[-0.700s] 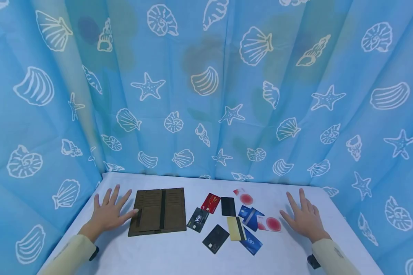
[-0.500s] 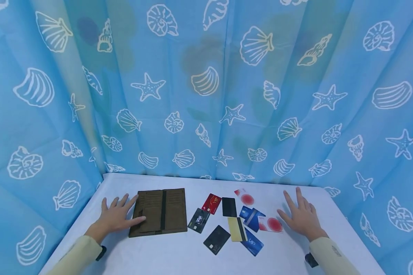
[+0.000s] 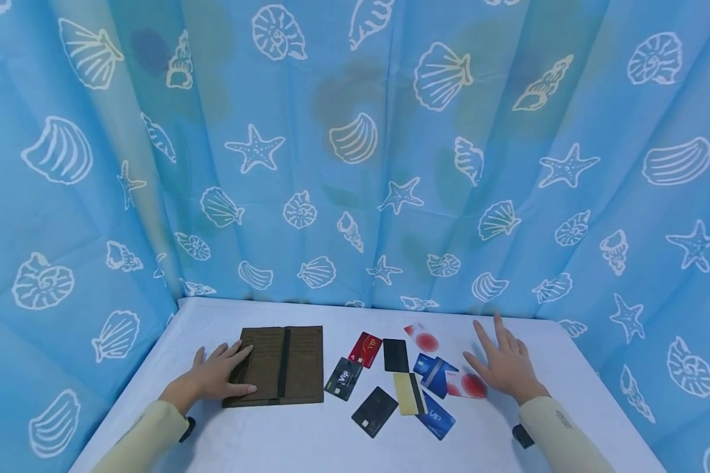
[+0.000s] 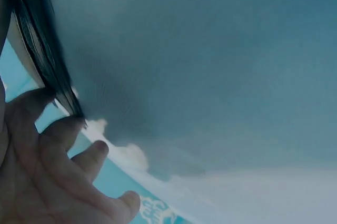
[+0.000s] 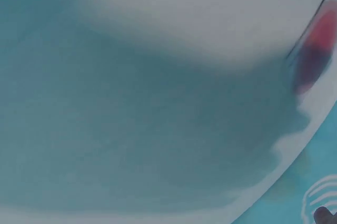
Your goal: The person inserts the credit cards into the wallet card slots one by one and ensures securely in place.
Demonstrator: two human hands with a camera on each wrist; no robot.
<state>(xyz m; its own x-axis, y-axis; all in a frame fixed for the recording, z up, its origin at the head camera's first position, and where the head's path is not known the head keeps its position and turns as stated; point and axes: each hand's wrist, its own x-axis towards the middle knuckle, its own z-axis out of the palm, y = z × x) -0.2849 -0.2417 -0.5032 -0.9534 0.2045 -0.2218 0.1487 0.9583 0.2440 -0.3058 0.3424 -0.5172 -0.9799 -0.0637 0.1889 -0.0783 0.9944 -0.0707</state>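
A brown wallet (image 3: 260,368) lies spread flat on the white table, a black band down its middle and card slots inside. My left hand (image 3: 215,376) rests on its left edge, fingers spread and thumb over the lower left corner. In the left wrist view the fingertips touch the edge of the wallet (image 4: 47,40). Over the table's right side, my right hand (image 3: 505,364) is spread and holds nothing. Nearest to it is a white card with a red circle (image 3: 467,385). Only a fingertip (image 5: 325,216) of that hand shows in the right wrist view.
Several cards lie loosely between the hands: a red one (image 3: 365,349), black ones (image 3: 375,412), a gold one (image 3: 407,394) and blue ones (image 3: 436,417), some overlapping. A blue shell-patterned curtain (image 3: 355,197) surrounds the table (image 3: 307,440) at the back and sides.
My left hand has moved right, from beside the wallet onto its left edge, and the wallet has shifted slightly right. My right hand has moved a little left, towards the cards.
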